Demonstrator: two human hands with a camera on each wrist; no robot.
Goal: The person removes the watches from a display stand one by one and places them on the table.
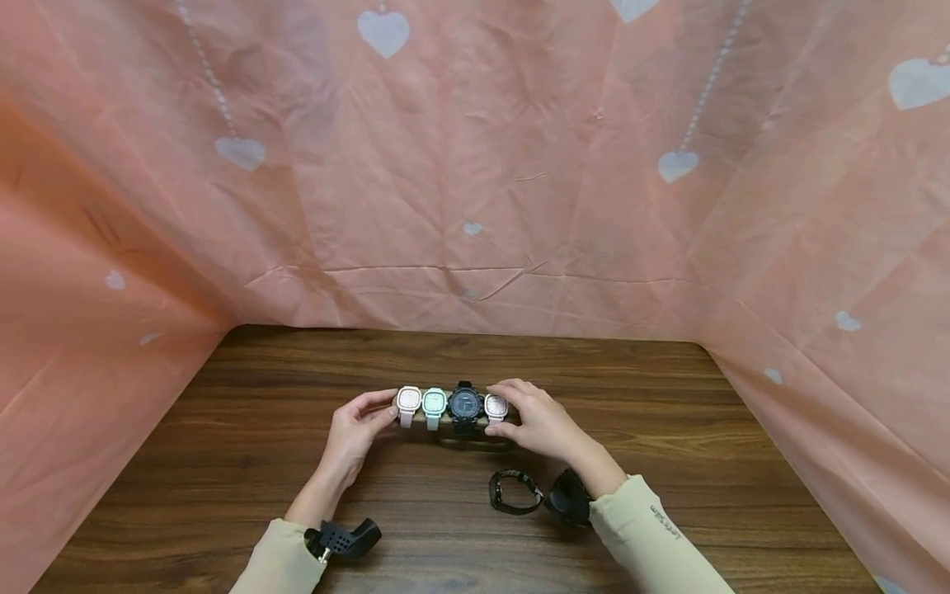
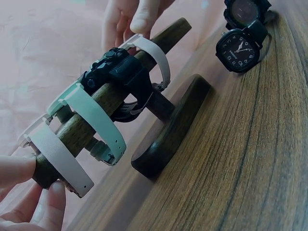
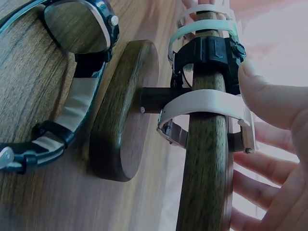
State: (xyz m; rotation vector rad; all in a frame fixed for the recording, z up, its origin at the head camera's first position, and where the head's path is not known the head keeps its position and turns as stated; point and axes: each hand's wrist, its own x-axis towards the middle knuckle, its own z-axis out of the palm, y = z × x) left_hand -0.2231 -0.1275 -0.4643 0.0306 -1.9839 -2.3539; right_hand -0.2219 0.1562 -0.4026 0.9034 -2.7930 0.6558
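Note:
A wooden watch stand has a horizontal bar point(image 3: 204, 178) above an oval base point(image 3: 122, 110). Along the bar sit a pink watch point(image 1: 408, 398), a mint watch point(image 1: 434, 402), a bulky black watch point(image 1: 464, 404) and a second pale pink watch point(image 1: 496, 405). My left hand point(image 1: 350, 437) pinches the bar's left end, beside the first pink watch. At the other side, my right hand point(image 1: 545, 425) grips the second pale pink watch, thumb on its near side and index finger on its far side. Its other fingers lie behind the bar in the right wrist view.
Two loose black watches lie on the wooden table: a square one point(image 2: 237, 50) with white numerals, and another point(image 2: 243, 12) touching or close behind it. A black device point(image 1: 341, 540) is strapped at the left wrist. Pink cloth point(image 1: 475, 165) with white hearts surrounds the table.

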